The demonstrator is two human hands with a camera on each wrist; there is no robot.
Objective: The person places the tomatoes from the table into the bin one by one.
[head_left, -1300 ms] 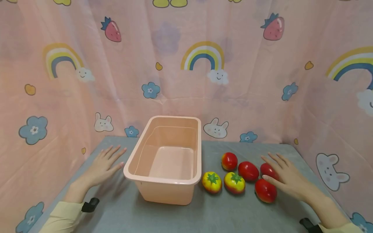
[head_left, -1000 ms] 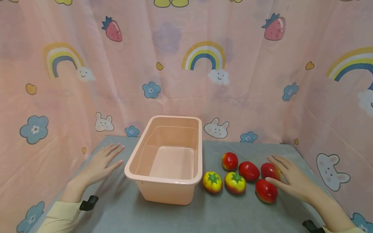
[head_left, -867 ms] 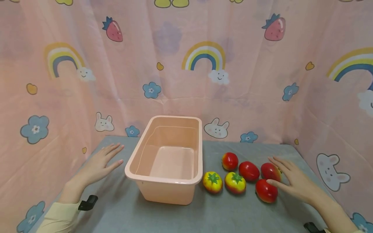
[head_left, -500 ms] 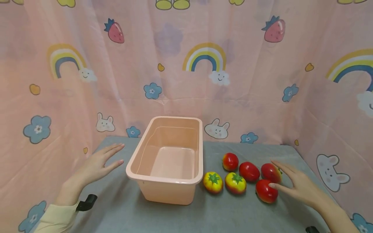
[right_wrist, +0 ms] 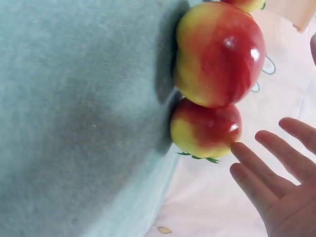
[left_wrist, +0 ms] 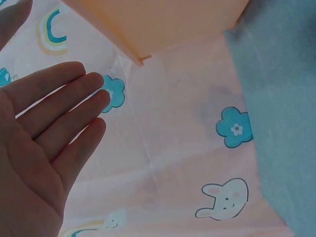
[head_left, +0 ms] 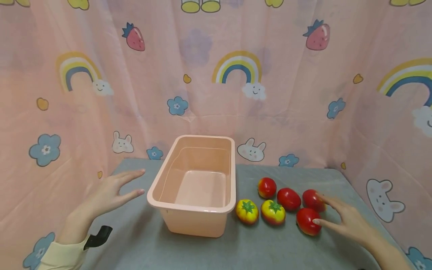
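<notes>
Left hand (head_left: 105, 195) is just off the left side of the peach bin (head_left: 194, 223), fingers pretty straight, holding nothing. Right hand (head_left: 350, 221) is wide too, thumb at the nearest red fruit (head_left: 305, 221) and fingers by the red fruit behind it (head_left: 311, 199), can't tell if it's touching either. Two other red fruits (head_left: 288, 199) and two yellow fruits (head_left: 248, 214) sit closer to the bin, all on the grey surface (head_left: 189, 257).

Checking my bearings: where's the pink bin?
In the head view, the pink bin stands on the table between the left hand on its left and the nearest yellow fruit on its right.
</notes>
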